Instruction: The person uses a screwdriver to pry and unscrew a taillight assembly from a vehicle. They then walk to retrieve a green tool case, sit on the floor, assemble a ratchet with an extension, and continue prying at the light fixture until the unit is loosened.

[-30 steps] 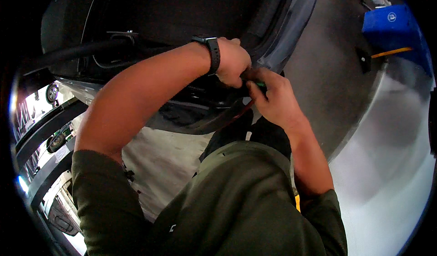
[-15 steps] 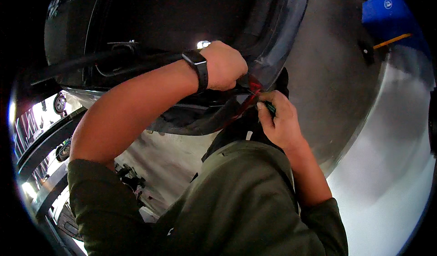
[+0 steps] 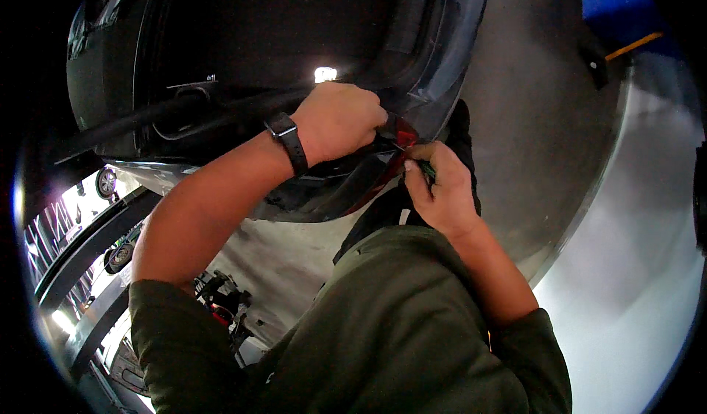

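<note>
With our right hand (image 3: 445, 189) pinching the small dark-green object (image 3: 427, 169) just beside the red lamp (image 3: 405, 132) on the dark car (image 3: 309, 204), we should work gently, bracing with our left hand (image 3: 340, 123), whose fingers' hold we cannot tell.

There are two grips (image 3: 342, 121) (image 3: 446, 187), one watch (image 3: 283, 127), one red lamp (image 3: 404, 132) (and one blue box (image 3: 620, 10)).

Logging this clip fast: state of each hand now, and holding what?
Left hand: curled, fingertips hidden; whether it grips anything cannot be told.
Right hand: closed on a small dark-green object near the red part.
</note>
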Demonstrator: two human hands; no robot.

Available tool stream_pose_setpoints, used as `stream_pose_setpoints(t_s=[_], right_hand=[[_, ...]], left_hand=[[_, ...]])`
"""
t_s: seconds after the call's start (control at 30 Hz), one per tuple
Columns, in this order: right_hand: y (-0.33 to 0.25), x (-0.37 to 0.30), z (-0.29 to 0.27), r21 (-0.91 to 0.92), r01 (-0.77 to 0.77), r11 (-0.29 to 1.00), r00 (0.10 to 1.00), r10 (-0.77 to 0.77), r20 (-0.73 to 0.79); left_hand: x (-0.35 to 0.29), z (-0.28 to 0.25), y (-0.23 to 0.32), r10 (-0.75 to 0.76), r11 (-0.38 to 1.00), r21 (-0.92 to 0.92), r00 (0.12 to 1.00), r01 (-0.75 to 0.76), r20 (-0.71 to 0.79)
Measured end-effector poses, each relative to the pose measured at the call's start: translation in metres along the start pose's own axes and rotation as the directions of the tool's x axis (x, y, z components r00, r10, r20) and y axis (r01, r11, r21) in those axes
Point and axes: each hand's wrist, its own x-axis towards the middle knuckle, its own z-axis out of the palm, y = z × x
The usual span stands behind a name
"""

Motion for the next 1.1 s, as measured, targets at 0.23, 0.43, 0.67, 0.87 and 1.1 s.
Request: stream_pose_setpoints(t_s=[0.23,0.43,0.67,0.87,1.1], right_hand=[[0.027,-0.011,-0.031,0.091,-0.200,0.976,0.978,0.205,-0.045],[0.044,0.008,-0.040,0.134,-0.104,0.985,0.995,0.104,0.007],[0.049,0.029,-0.070,0.151,-0.063,0.987,0.987,0.039,0.158],[0.050,0.035,-0.077,0.044,0.081,0.996,0.966,-0.090,0.244],[0.058,0.041,-0.083,0.037,0.130,0.991,0.930,-0.134,0.342]], left_hand=[[-0.001,-0.003,0.003,-0.022,0.998,-0.064,1.000,0.022,0.004],[0.003,-0.009,0.009,-0.021,0.999,-0.048,1.000,0.022,0.008],[0.012,-0.018,0.017,0.035,0.999,0.030,0.998,-0.034,-0.059],[0.012,-0.019,0.019,0.038,0.994,0.101,0.999,-0.037,-0.009],[0.023,-0.024,0.022,0.091,0.985,0.143,0.996,-0.093,0.018]])
